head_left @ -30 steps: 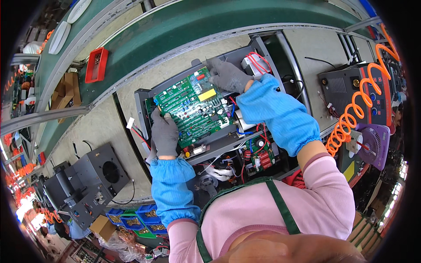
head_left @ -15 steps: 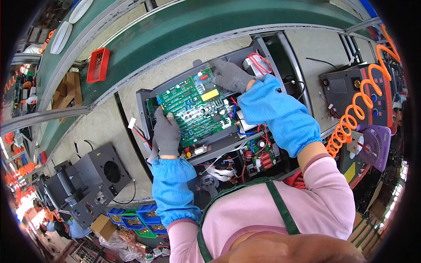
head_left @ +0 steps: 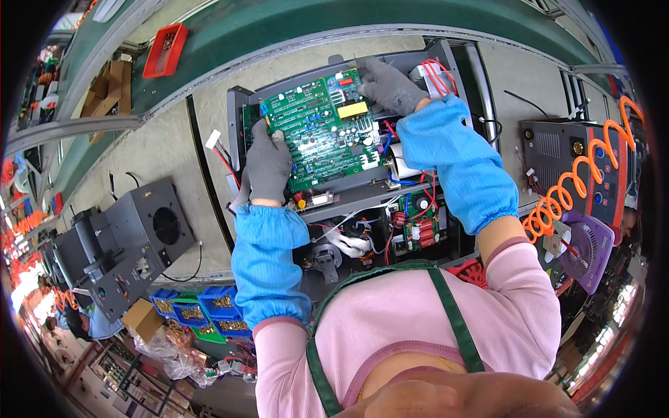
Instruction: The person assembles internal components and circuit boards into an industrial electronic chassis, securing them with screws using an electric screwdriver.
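A large green circuit board (head_left: 311, 139), crowded with components and a yellow block, lies tilted over a dark grey metal chassis (head_left: 235, 136). My left hand (head_left: 269, 164), in a grey glove, grips the board's left edge with its thumb on top and the other fingers hidden beneath. At the board's far right corner is my right hand (head_left: 391, 85), also gloved, its fingers curled at the edge and the fingertips partly out of sight. Red and blue wires and a white cylinder (head_left: 402, 166) sit beside the board's right edge. A smaller green board (head_left: 421, 230) shows in the chassis's near part.
A grey housing with a fan (head_left: 166, 224) stands at left, a finished-looking machine (head_left: 564, 150) at right. An orange coiled hose (head_left: 571, 177) hangs before it, near a purple fan (head_left: 584, 251). Beyond are a red bin (head_left: 166, 50) and green conveyor (head_left: 279, 17); blue bins (head_left: 221, 301) hold small parts.
The whole scene sits higher in the picture, the view having shifted. Both hands stay at the circuit board's edges, with little visible change in their hold.
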Demonstrator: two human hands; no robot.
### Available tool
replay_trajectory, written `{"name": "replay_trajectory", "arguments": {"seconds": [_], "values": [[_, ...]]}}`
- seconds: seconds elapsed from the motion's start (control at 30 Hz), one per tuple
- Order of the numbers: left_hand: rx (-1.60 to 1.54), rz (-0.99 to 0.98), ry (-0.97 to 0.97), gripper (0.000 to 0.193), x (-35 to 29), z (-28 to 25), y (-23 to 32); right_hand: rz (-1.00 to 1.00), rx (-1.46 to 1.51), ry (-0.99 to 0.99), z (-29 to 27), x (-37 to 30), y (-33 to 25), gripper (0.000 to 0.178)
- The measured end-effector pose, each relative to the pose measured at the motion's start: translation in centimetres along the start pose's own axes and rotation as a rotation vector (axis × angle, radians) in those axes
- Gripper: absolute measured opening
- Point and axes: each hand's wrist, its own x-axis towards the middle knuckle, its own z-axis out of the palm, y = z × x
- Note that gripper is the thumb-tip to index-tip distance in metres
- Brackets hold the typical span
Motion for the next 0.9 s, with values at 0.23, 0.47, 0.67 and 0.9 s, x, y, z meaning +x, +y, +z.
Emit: {"name": "replay_trajectory", "arguments": {"seconds": [0.23, 0.47, 0.67, 0.9], "values": [[0.031, -0.025, -0.008, 0.03, 0.0, -0.2, 0.2, 0.025, 0.056, -0.031, -0.1, -0.5, -0.7, 0.045], [0.081, -0.065, -0.014, 0.03, 0.0, -0.1, 0.3, 0.075, 0.106, 0.002, 0.2, -0.9, -1.3, 0.046], [0.086, -0.094, -0.021, 0.031, 0.0, -0.3, 0.6, 0.097, 0.09, -0.045, 0.2, -0.9, -2.1, 0.047], [0.067, -0.027, 0.029, 0.032, 0.0, 0.3, 0.2, 0.003, 0.105, 0.023, -0.1, -0.4, 0.2, 0.046]]}}
